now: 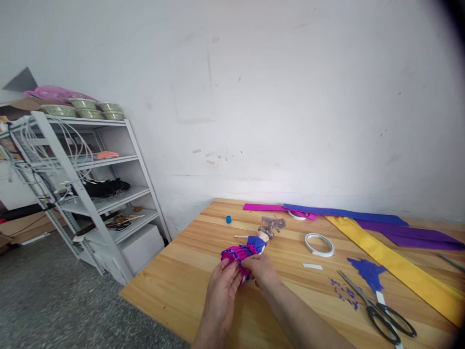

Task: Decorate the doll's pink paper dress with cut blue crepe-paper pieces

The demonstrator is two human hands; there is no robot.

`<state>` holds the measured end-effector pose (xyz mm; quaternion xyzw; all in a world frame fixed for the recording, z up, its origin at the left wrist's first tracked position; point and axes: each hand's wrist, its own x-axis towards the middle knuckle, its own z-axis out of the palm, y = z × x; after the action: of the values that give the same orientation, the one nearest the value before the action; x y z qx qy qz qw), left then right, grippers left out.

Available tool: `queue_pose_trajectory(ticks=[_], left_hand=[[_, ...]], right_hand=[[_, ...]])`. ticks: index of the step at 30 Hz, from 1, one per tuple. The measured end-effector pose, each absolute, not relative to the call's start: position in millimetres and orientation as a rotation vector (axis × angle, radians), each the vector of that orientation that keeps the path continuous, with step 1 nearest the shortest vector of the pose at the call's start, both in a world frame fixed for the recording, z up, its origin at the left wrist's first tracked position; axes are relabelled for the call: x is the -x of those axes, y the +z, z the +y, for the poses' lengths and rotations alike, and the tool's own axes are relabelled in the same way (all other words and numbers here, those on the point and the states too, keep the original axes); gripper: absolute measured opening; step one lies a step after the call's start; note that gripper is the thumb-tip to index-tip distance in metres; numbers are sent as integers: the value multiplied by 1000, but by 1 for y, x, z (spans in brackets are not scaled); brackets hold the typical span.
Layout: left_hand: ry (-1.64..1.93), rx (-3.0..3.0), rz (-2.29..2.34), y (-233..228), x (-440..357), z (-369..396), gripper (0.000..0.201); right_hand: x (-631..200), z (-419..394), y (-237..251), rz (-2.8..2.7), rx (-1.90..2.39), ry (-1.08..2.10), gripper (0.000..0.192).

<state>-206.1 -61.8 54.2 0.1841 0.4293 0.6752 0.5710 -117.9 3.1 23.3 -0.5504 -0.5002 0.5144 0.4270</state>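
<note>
Head view: hands (243,276) pinching doll skirt (236,254)

The doll's (250,247) legs lay hidden under both hands; at four o'clock, the scissors' (378,308) handles were cut by the bottom edge.

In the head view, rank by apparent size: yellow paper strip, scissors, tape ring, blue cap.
1. yellow paper strip
2. scissors, though they lie nearer the camera
3. tape ring
4. blue cap
</note>
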Motion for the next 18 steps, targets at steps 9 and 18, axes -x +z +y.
queue_pose_trajectory(ticks=[9,18], left_hand=[[1592,-445,1031,52,207,-60,21],[1586,-457,1019,59,206,-60,23]], right_hand=[[100,-10,28,-1387,1301,1132,23],[90,-33,21,-1915,1145,505,43]])
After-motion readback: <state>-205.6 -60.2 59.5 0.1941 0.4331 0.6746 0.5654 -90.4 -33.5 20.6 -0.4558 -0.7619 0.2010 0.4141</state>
